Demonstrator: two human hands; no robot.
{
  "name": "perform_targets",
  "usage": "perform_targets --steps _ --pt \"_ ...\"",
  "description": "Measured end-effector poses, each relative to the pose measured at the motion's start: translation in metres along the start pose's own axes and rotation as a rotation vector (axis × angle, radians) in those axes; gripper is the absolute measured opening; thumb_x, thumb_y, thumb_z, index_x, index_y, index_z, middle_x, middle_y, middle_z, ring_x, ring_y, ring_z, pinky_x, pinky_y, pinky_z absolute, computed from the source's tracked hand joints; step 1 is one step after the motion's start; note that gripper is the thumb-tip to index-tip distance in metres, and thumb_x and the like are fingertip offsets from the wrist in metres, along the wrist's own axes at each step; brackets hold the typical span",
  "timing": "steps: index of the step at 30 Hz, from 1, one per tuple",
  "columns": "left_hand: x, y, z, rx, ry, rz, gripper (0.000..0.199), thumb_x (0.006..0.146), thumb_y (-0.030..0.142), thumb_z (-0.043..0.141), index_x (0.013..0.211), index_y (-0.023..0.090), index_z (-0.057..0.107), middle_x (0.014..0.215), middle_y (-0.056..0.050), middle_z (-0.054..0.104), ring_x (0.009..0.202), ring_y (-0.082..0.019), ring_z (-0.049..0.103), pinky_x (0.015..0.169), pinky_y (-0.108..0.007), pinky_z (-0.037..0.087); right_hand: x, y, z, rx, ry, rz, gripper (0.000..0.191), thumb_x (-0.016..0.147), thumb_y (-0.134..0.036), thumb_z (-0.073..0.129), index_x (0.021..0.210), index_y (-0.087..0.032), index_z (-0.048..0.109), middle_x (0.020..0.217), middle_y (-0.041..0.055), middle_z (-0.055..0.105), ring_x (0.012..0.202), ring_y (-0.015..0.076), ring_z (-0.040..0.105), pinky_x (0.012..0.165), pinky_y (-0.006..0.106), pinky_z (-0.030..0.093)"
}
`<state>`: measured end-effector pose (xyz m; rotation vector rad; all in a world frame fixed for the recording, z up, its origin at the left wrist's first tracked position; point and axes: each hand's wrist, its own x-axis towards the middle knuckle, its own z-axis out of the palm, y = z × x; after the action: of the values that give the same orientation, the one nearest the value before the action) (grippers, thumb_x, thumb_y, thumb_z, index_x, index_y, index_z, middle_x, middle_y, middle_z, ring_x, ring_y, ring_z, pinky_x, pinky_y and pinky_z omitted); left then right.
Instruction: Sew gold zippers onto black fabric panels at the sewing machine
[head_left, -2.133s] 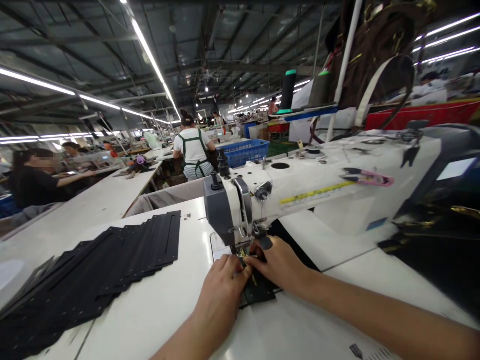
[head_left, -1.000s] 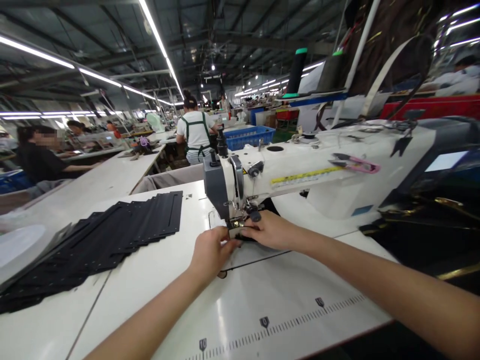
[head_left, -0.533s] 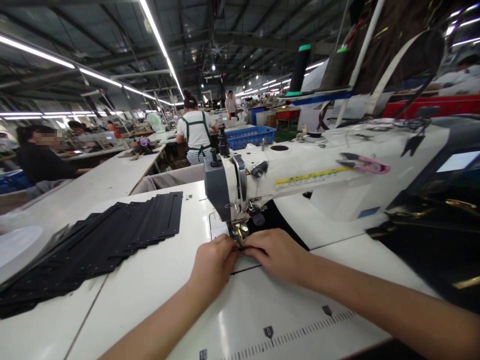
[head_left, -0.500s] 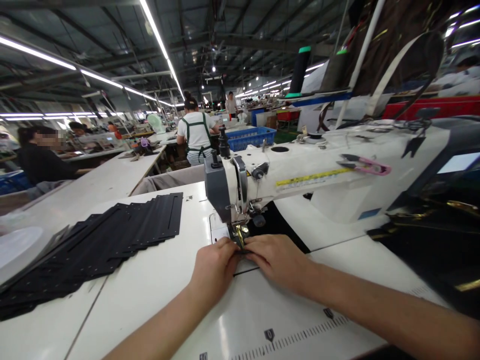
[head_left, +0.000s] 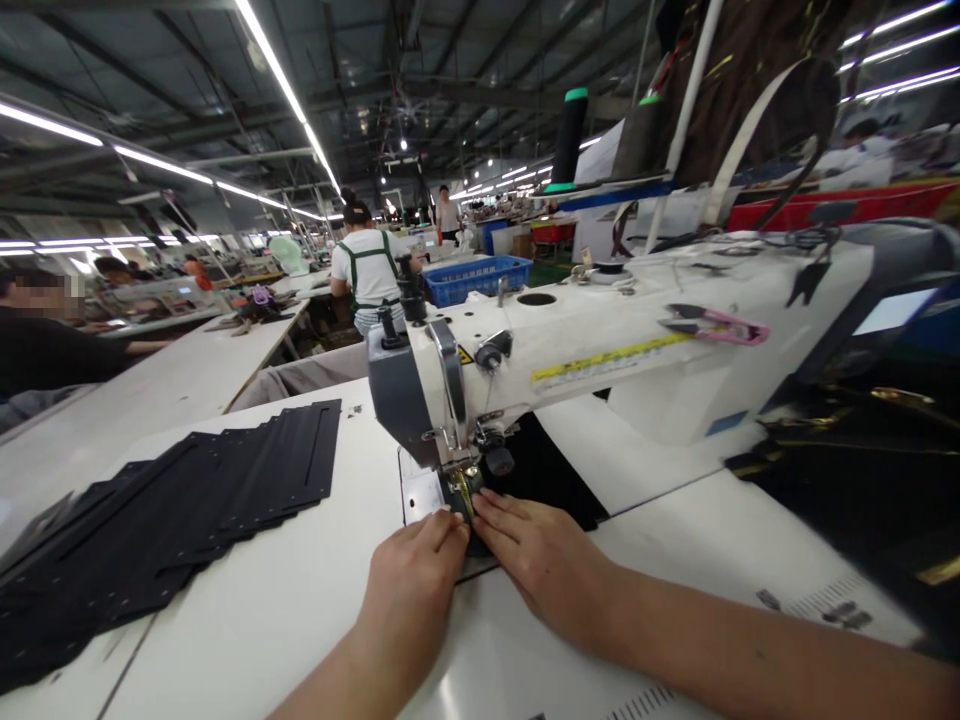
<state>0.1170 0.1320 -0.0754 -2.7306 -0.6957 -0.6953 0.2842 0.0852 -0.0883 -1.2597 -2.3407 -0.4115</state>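
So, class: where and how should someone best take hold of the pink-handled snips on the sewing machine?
Probably by the pink handle, pinched across its sides, coming from the person's right and above. The snips lie along the sewing machine with dark blades pointing left, so this should keep fingers off the tips.

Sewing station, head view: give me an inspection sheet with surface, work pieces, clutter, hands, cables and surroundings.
Surface: white sewing table; printed ruler marks at lower right.
Work pieces: black material under the arm of the sewing machine; fanned black panels on the left.
Clutter: pink-handled thread snips on the machine arm.
Hands: left hand and right hand, fingertips close together before the machine head; grip unclear.
Cables: nothing clearly seen.
Surroundings: blue basket; co-worker with green apron straps.
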Motion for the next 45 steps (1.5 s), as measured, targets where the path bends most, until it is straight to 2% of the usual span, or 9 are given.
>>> perform_targets --steps 6,12,15,18,21,25,31,38,45 --pt "0.006 -0.009 0.004 0.002 -0.069 -0.039 0.020 0.082 0.008 0.040 0.081 0.016 0.058 0.076 -0.005 0.063 0.060 -0.017 0.060 0.053 -0.026 0.051 0.006 0.008 0.008 -0.005 0.008 -0.018 0.032 0.076 -0.004 0.046 0.104 0.000 0.061 0.110 0.0200 0.060 0.103 0.0251 0.057 0.088 0.033 0.048" --pt "0.014 -0.019 0.008 -0.008 -0.031 -0.023 0.025 0.083 0.011 0.035 0.083 0.014 0.060 0.074 -0.007 0.062 0.058 -0.019 0.060 0.050 -0.030 0.052 0.017 0.014 0.011 -0.025 -0.001 -0.010 0.029 0.078 -0.003 0.046 0.101 -0.001 0.062 0.107 0.0174 0.062 0.100 0.0226 0.058 0.089 0.030 0.048" --pt "0.012 -0.018 0.004 -0.069 -0.039 -0.037 0.025 0.083 0.012 0.035 0.086 0.014 0.061 0.080 -0.009 0.063 0.063 -0.018 0.062 0.056 -0.030 0.055 0.016 0.011 0.007 0.020 -0.007 0.043 0.028 0.080 -0.009 0.049 0.104 -0.001 0.061 0.110 0.0173 0.060 0.103 0.0232 0.056 0.092 0.032 0.046" --pt "0.003 -0.015 -0.002 -0.092 -0.043 -0.061 0.025 0.083 0.015 0.040 0.096 0.014 0.061 0.099 -0.012 0.064 0.083 -0.021 0.064 0.070 -0.033 0.056 0.008 0.006 0.003 0.082 0.010 0.101 0.031 0.083 -0.016 0.049 0.109 -0.002 0.058 0.114 0.0172 0.058 0.108 0.0237 0.054 0.094 0.034 0.044" --pt "-0.006 -0.014 -0.004 -0.074 -0.021 0.005 0.026 0.084 0.015 0.040 0.101 0.015 0.061 0.106 -0.012 0.064 0.099 -0.024 0.060 0.085 -0.043 0.051 0.002 0.006 0.006 0.065 0.029 0.073 0.029 0.083 -0.010 0.045 0.108 -0.005 0.060 0.115 0.0169 0.058 0.108 0.0228 0.054 0.094 0.034 0.045" --pt "-0.007 -0.019 0.000 -0.097 -0.035 0.068 0.028 0.085 0.010 0.038 0.098 0.015 0.062 0.105 -0.011 0.064 0.101 -0.022 0.059 0.093 -0.046 0.044 0.001 0.011 0.012 -0.019 0.016 0.024 0.032 0.081 -0.004 0.042 0.108 -0.007 0.060 0.114 0.0158 0.058 0.106 0.0216 0.055 0.091 0.033 0.047" --pt "0.003 -0.026 0.005 -0.080 -0.061 0.095 0.026 0.089 0.015 0.037 0.096 0.013 0.062 0.103 -0.013 0.065 0.101 -0.022 0.059 0.094 -0.045 0.042 0.009 0.017 0.011 -0.077 -0.002 -0.019 0.036 0.078 0.002 0.037 0.105 -0.003 0.060 0.107 0.0160 0.062 0.099 0.0210 0.059 0.087 0.030 0.050" --pt "0.007 -0.035 0.019 -0.063 -0.023 0.066 0.024 0.091 0.017 0.037 0.093 0.013 0.061 0.102 -0.010 0.065 0.101 -0.020 0.059 0.095 -0.041 0.042 0.021 0.025 0.012 -0.022 0.004 0.013 0.037 0.078 0.004 0.033 0.100 -0.007 0.061 0.098 0.0123 0.066 0.090 0.0184 0.062 0.077 0.026 0.054" --pt "0.010 -0.036 0.019 -0.068 0.024 0.052 0.024 0.090 0.016 0.039 0.087 0.014 0.062 0.098 -0.007 0.067 0.097 -0.019 0.060 0.094 -0.039 0.042 0.022 0.028 0.016 0.098 0.036 0.046 0.030 0.079 0.002 0.035 0.092 -0.009 0.060 0.094 0.0134 0.066 0.087 0.0209 0.062 0.078 0.032 0.054"
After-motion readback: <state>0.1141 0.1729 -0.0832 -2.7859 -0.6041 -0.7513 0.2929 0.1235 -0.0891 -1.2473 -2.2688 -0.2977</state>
